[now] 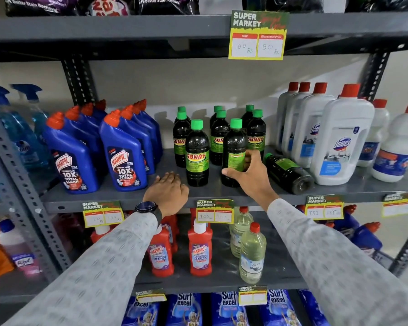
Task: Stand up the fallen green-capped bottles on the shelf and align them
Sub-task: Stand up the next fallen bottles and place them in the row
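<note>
The person faces a grey metal shelf stocked with cleaning products. On the middle level stands a cluster of dark bottles with green caps, upright and grouped in rough rows between the blue toilet-cleaner bottles on the left and the white bottles with red caps on the right.

The right hand is wrapped around the front right bottle of the cluster, thumb across the lower label and fingers curled round its far side. That bottle stands upright on the shelf board, its label turned partly away so the brand name does not face out. Just to its left the front left bottle stands upright too, label facing forward.

One fallen bottle lies on its side just to the right of the gripping hand, its green cap pointing back toward the cluster and its base toward the shelf's front edge, close beside the nearest white bottle.

The left hand rests flat and open, palm down, on the front of the shelf board, just left of the front left bottle and holding nothing. A dark watch sits on that wrist.

Price tags hang along the shelf edge.
</note>
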